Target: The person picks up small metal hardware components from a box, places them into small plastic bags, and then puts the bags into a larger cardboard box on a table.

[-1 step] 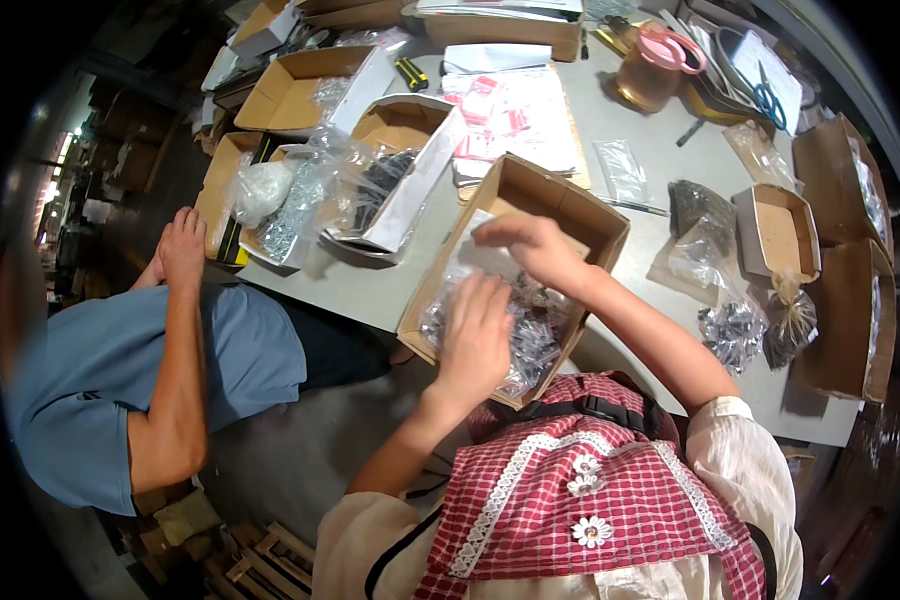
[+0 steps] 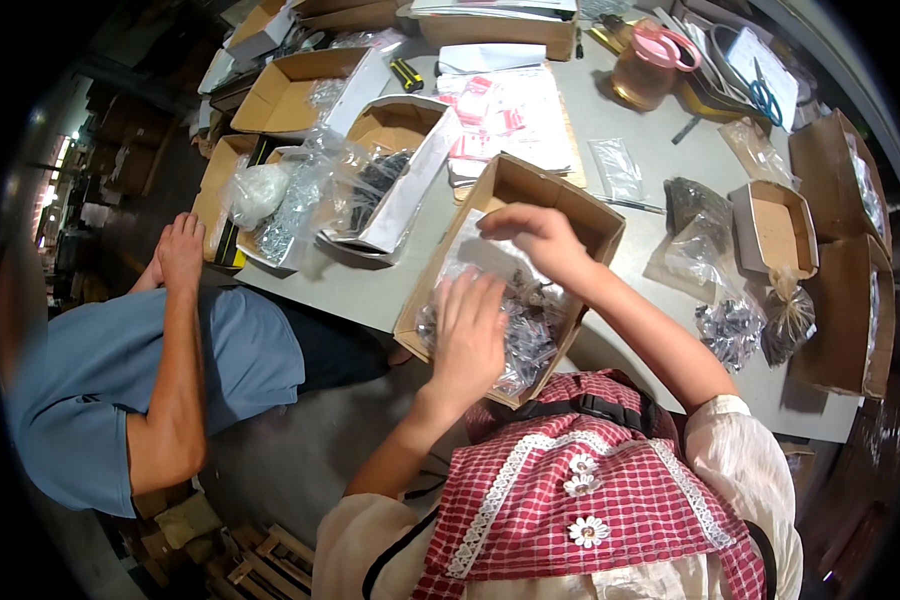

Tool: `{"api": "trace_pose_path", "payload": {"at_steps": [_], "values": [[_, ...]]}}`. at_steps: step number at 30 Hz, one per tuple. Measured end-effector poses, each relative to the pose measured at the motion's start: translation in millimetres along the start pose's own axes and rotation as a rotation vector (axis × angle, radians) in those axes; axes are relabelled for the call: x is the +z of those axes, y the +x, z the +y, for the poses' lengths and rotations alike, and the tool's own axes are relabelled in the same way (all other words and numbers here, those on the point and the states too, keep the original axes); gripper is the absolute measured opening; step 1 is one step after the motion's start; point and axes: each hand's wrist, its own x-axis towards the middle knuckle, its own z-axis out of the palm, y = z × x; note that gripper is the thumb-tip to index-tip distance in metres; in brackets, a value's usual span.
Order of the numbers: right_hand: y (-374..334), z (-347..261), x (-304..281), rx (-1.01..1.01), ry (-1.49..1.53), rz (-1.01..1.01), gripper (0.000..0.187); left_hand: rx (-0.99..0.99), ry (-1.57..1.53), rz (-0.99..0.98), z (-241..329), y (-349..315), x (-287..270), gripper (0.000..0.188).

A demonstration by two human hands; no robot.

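A brown cardboard box [image 2: 592, 215] lies slantwise in front of me at the table's near edge. Small clear plastic packets [image 2: 530, 345] with dark and silvery contents fill its near part, and a whitish plastic sheet or bag [image 2: 467, 240] lies toward its left side. My left hand [image 2: 470, 325] rests over the packets with its fingers stretched out. Above the box's middle, my right hand [image 2: 542, 240] has its fingers bent toward the left, beside the whitish plastic; its thumb is hidden. I see nothing gripped in either hand.
Open boxes with bagged hardware [image 2: 385, 180] stand at the left. Papers [image 2: 505, 120] lie behind my box, near a pink-lidded jug [image 2: 650, 70] and blue scissors [image 2: 763, 95]. Bags of parts [image 2: 730, 330] and a small box [image 2: 778, 230] are at right. A person in blue [image 2: 170, 370] sits left.
My right hand's fingers have drawn in slightly. My left hand and the things on the table look much the same.
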Motion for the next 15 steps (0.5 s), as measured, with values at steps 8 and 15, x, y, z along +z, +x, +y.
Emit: {"api": "trace_pose_path", "payload": {"at_steps": [8,15], "values": [[-82.5,-56.1,-90.2,0.024,0.098,0.264,0.036,0.138,0.221,-0.548,-5.6,2.9,24.3,0.077],[-210.0,-43.4,-158.0,0.027,-0.156,0.727,0.032,0.286,0.259,-0.543,-26.0,47.4,41.3,0.079]]}}
